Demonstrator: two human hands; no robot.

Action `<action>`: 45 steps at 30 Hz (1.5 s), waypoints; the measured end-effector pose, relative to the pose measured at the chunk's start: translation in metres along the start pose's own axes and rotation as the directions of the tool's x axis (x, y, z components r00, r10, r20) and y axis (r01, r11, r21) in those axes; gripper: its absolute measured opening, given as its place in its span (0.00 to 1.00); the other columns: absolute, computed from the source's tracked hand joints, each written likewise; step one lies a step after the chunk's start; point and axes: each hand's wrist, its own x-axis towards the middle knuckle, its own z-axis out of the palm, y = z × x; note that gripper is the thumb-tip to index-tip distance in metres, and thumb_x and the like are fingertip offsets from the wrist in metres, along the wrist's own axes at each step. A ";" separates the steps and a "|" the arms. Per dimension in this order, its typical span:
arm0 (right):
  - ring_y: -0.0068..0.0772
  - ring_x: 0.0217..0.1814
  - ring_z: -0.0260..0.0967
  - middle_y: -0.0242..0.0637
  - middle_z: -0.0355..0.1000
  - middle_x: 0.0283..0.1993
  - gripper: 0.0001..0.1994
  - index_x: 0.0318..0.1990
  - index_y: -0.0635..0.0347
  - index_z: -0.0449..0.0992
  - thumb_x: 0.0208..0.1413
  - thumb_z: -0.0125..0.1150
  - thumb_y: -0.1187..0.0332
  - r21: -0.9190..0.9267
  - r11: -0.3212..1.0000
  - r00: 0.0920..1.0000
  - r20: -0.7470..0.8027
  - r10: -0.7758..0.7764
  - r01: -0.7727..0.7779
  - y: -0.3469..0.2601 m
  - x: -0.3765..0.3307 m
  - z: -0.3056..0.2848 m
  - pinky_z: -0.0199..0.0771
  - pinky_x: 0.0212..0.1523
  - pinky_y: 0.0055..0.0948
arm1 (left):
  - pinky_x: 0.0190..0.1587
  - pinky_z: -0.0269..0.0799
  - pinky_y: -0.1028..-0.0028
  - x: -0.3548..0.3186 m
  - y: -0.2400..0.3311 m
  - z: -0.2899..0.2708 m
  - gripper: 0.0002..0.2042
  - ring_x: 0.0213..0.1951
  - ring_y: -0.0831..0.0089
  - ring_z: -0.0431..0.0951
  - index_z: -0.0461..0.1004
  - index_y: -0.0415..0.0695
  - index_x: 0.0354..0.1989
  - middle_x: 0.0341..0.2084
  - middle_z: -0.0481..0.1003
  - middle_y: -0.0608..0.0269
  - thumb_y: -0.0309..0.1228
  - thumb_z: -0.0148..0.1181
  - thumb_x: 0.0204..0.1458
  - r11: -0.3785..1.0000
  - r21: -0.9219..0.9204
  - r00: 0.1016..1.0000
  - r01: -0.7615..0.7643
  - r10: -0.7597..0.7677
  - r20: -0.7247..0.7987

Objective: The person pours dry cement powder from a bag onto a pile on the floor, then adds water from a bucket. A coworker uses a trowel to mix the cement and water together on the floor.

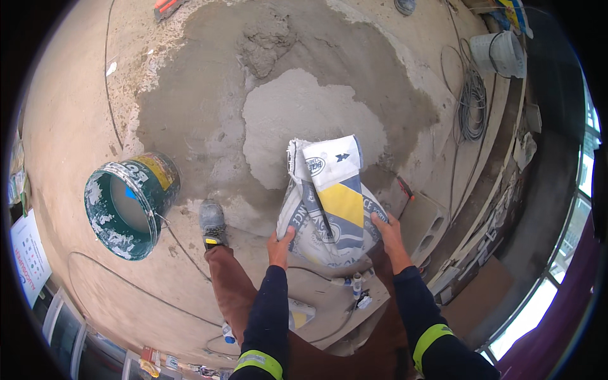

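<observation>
Between my hands is a white, grey and yellow cement bag (345, 206), its far end folded over and frayed at one corner. My left hand (280, 246) grips the bag's left side; my right hand (391, 237) grips the right side, fingers partly hidden. Just beyond the bag's far end lies a pale heap of dry powder (297, 114). It rests on a wide patch of wet grey mortar (190, 95) spread on the floor, with a rough lump of mortar (269, 47) behind it.
To the left, a green bucket (136, 202) leans toward me, its rim smeared with mortar. My left boot (213, 221) stands near it. A white bucket (497, 54) and coiled cable (472, 104) lie at far right. A hollow block (430, 231) sits right of the bag; cables cross the floor.
</observation>
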 end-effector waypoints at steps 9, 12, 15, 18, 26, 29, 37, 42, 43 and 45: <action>0.37 0.56 0.72 0.47 0.75 0.52 0.44 0.62 0.64 0.66 0.42 0.76 0.45 -0.338 0.929 0.981 0.168 -0.100 0.152 0.001 0.071 -0.024 0.69 0.58 0.33 | 0.50 0.68 0.74 0.009 0.009 0.012 0.26 0.44 0.75 0.75 0.75 0.35 0.52 0.42 0.79 0.62 0.45 0.68 0.54 0.914 0.405 0.993 -0.018 -0.032 0.117; 0.44 0.63 0.68 0.51 0.71 0.56 0.56 0.67 0.62 0.59 0.33 0.80 0.41 -0.509 0.847 0.905 0.417 0.086 0.154 -0.026 0.095 -0.023 0.67 0.61 0.36 | 0.54 0.68 0.71 0.029 0.033 0.026 0.33 0.49 0.70 0.76 0.70 0.34 0.57 0.45 0.78 0.57 0.51 0.67 0.53 0.836 0.532 0.983 -0.133 0.042 0.181; 0.50 0.60 0.70 0.55 0.72 0.55 0.58 0.63 0.69 0.63 0.26 0.80 0.37 -0.632 0.758 0.856 0.472 0.211 0.162 -0.050 0.124 -0.017 0.69 0.59 0.36 | 0.52 0.72 0.70 0.065 0.053 0.049 0.35 0.47 0.68 0.79 0.70 0.33 0.57 0.45 0.78 0.54 0.52 0.68 0.52 0.827 0.539 0.971 -0.160 0.033 0.237; 0.53 0.55 0.74 0.58 0.73 0.52 0.58 0.58 0.74 0.68 0.23 0.79 0.34 -0.664 0.715 0.854 0.485 0.187 0.220 -0.053 0.142 -0.004 0.73 0.54 0.37 | 0.47 0.75 0.69 0.090 0.061 0.059 0.32 0.43 0.67 0.81 0.70 0.33 0.56 0.44 0.79 0.54 0.48 0.69 0.53 0.855 0.517 0.962 0.034 -0.169 0.216; 0.46 0.47 0.78 0.51 0.78 0.45 0.44 0.51 0.68 0.78 0.31 0.78 0.40 -0.618 0.757 0.860 0.485 0.157 0.210 -0.040 0.163 0.020 0.75 0.49 0.36 | 0.41 0.76 0.71 0.087 0.045 0.062 0.23 0.38 0.71 0.81 0.75 0.32 0.50 0.39 0.80 0.58 0.40 0.69 0.55 0.927 0.374 0.985 -0.029 -0.037 0.168; 0.40 0.43 0.79 0.46 0.80 0.41 0.34 0.49 0.65 0.81 0.41 0.75 0.44 -0.482 0.846 0.864 0.501 0.053 0.228 -0.033 0.157 0.012 0.75 0.47 0.35 | 0.39 0.75 0.72 0.076 0.043 0.061 0.22 0.36 0.74 0.80 0.76 0.33 0.48 0.38 0.80 0.61 0.41 0.68 0.55 0.940 0.334 0.991 -0.074 0.032 0.128; 0.25 0.45 0.74 0.36 0.79 0.44 0.25 0.51 0.65 0.79 0.57 0.66 0.50 -0.161 0.983 0.859 0.511 0.008 0.086 -0.025 0.124 -0.014 0.71 0.49 0.25 | 0.46 0.66 0.78 0.034 0.040 0.048 0.18 0.40 0.83 0.72 0.78 0.37 0.49 0.38 0.77 0.71 0.40 0.65 0.59 0.975 0.146 0.972 -0.169 0.140 0.187; 0.22 0.46 0.71 0.35 0.78 0.46 0.28 0.53 0.64 0.78 0.59 0.62 0.46 -0.051 0.997 0.882 0.470 -0.029 0.059 -0.038 0.105 -0.033 0.69 0.49 0.26 | 0.49 0.67 0.76 0.023 0.059 0.055 0.18 0.43 0.81 0.74 0.77 0.37 0.52 0.43 0.78 0.69 0.39 0.61 0.62 0.992 0.051 0.975 -0.112 0.099 0.201; 0.23 0.47 0.71 0.36 0.78 0.47 0.29 0.54 0.65 0.77 0.59 0.61 0.45 -0.088 0.995 0.891 0.454 -0.004 0.049 -0.042 0.105 -0.032 0.69 0.50 0.26 | 0.50 0.68 0.76 0.024 0.064 0.059 0.18 0.44 0.80 0.75 0.76 0.37 0.52 0.44 0.78 0.68 0.39 0.60 0.62 0.989 0.029 0.964 -0.142 0.131 0.232; 0.24 0.50 0.72 0.38 0.78 0.48 0.31 0.54 0.65 0.77 0.59 0.61 0.44 -0.118 0.993 0.893 0.450 0.026 0.030 -0.049 0.108 -0.028 0.69 0.52 0.27 | 0.52 0.68 0.74 0.028 0.073 0.067 0.20 0.46 0.77 0.75 0.75 0.36 0.54 0.46 0.78 0.66 0.40 0.59 0.63 0.997 0.038 0.976 -0.068 0.058 0.210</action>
